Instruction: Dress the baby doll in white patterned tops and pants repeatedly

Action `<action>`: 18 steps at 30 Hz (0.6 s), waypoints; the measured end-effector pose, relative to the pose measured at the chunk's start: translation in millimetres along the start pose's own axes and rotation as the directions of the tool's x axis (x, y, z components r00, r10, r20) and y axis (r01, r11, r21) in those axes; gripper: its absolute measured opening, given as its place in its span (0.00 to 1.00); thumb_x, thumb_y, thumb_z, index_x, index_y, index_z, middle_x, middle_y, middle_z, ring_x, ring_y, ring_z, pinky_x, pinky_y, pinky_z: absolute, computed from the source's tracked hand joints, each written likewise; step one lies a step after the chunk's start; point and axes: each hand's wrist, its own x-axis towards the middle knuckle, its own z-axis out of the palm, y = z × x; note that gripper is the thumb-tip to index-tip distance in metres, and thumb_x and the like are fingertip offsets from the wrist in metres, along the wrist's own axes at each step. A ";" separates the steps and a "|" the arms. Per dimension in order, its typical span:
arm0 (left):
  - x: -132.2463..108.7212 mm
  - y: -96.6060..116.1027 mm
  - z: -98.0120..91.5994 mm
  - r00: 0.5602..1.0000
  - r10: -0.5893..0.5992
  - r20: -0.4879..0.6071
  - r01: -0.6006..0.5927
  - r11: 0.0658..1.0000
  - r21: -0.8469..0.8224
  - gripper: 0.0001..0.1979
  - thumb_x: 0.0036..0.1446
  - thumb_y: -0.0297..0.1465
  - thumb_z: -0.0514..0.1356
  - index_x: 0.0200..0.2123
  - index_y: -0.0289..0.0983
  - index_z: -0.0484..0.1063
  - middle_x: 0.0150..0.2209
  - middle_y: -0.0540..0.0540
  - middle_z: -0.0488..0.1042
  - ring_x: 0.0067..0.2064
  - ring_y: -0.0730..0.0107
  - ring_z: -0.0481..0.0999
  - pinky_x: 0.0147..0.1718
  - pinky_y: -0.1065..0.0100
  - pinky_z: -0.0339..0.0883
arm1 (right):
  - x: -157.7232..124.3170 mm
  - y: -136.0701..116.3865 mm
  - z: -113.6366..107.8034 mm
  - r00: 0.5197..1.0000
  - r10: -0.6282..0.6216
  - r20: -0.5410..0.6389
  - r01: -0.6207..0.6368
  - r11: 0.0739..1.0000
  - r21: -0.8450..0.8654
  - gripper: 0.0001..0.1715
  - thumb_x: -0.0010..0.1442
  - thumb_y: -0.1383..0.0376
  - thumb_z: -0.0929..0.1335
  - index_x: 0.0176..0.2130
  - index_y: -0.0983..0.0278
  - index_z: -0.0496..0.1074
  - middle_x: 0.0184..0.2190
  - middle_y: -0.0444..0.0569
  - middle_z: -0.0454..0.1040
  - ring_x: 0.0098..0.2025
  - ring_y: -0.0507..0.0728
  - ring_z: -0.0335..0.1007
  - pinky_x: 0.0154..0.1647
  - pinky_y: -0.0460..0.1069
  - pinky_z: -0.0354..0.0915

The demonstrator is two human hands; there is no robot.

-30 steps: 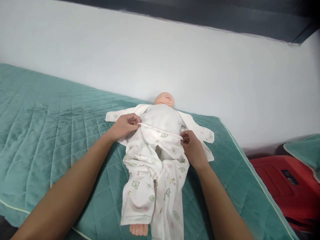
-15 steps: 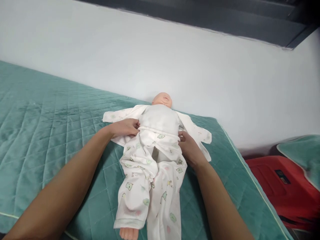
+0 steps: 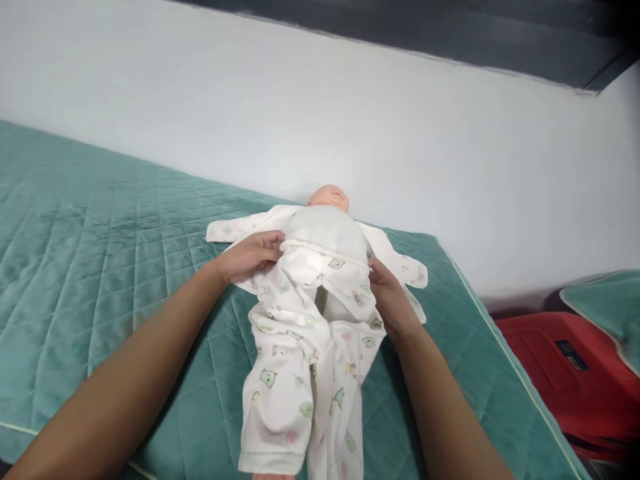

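Note:
A baby doll (image 3: 329, 196) lies on its back, its feet toward me. White printed pants (image 3: 285, 353) cover its legs and reach up to the waist, over a pale grey torso (image 3: 327, 223). My left hand (image 3: 253, 255) is closed on the pants' waistband at the doll's left-hand side in view. At the opposite side my right hand (image 3: 393, 297) grips the waistband, its fingers partly hidden behind the cloth. Beneath the doll a white printed top (image 3: 400, 263) is spread open, its sleeves lying out to both sides.
A green quilted cover (image 3: 125, 220) lies under everything, its edge running down the right. Behind stands a white wall (image 3: 320, 113) with a dark ledge (image 3: 450, 33) above. A red case (image 3: 565, 373) and more green cloth (image 3: 607, 313) are beyond the right edge.
Both hands have drawn the waistband slightly up the torso, and the doll's middle looks raised a little. The pants and doll have shifted slightly right in view; less of the foot shows.

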 end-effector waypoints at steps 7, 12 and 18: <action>-2.6 -1.2 -11.1 0.987 -0.079 0.141 0.089 0.994 -0.062 0.16 0.49 0.28 0.66 0.43 0.36 0.72 0.35 0.47 0.76 0.34 0.71 0.76 0.32 0.72 0.66 | -2.3 -1.8 -13.3 0.997 0.036 0.068 -0.030 0.996 -0.085 0.19 0.48 0.62 0.76 0.40 0.59 0.70 0.34 0.46 0.80 0.31 0.57 0.75 0.29 0.49 0.66; -4.6 1.5 -9.3 0.976 -0.069 0.207 0.075 0.997 -0.024 0.15 0.46 0.23 0.65 0.40 0.37 0.70 0.35 0.49 0.75 0.35 0.71 0.75 0.33 0.71 0.66 | -1.7 0.4 -18.6 0.989 0.101 0.107 -0.084 0.984 -0.157 0.18 0.52 0.61 0.74 0.42 0.59 0.69 0.32 0.44 0.79 0.27 0.55 0.72 0.26 0.49 0.64; -3.5 7.6 -2.4 0.970 -0.007 0.244 -0.035 0.986 0.164 0.24 0.41 0.24 0.67 0.44 0.38 0.67 0.42 0.47 0.75 0.42 0.65 0.74 0.40 0.67 0.67 | 0.3 1.2 -13.2 0.997 0.040 0.069 -0.018 0.956 -0.292 0.14 0.52 0.64 0.73 0.38 0.59 0.67 0.36 0.45 0.79 0.35 0.57 0.75 0.31 0.49 0.65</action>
